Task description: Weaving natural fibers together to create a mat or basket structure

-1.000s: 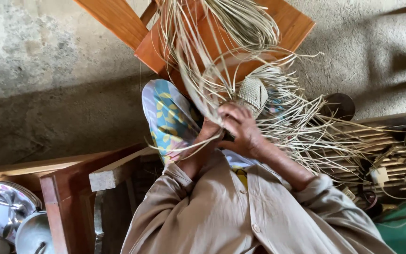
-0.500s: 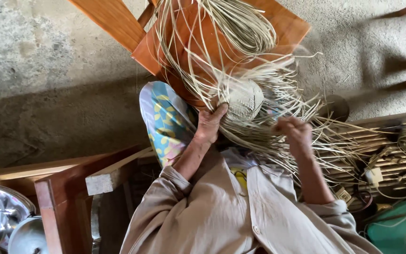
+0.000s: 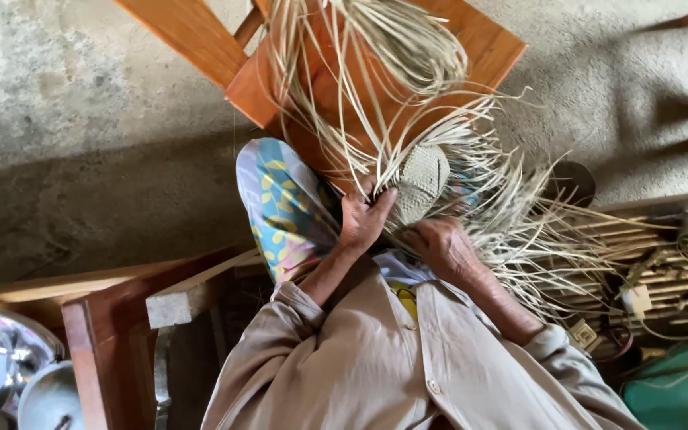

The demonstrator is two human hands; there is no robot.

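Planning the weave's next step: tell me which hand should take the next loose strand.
Probably right. The right hand lies below the woven disc beside the loose strands fanning out that side; the left hand holds the disc's edge, steadying it.

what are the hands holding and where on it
Both hold the small woven straw piece: the left hand at its left edge, fingers along the rim, the right hand at its lower edge, among the loose straw strands.
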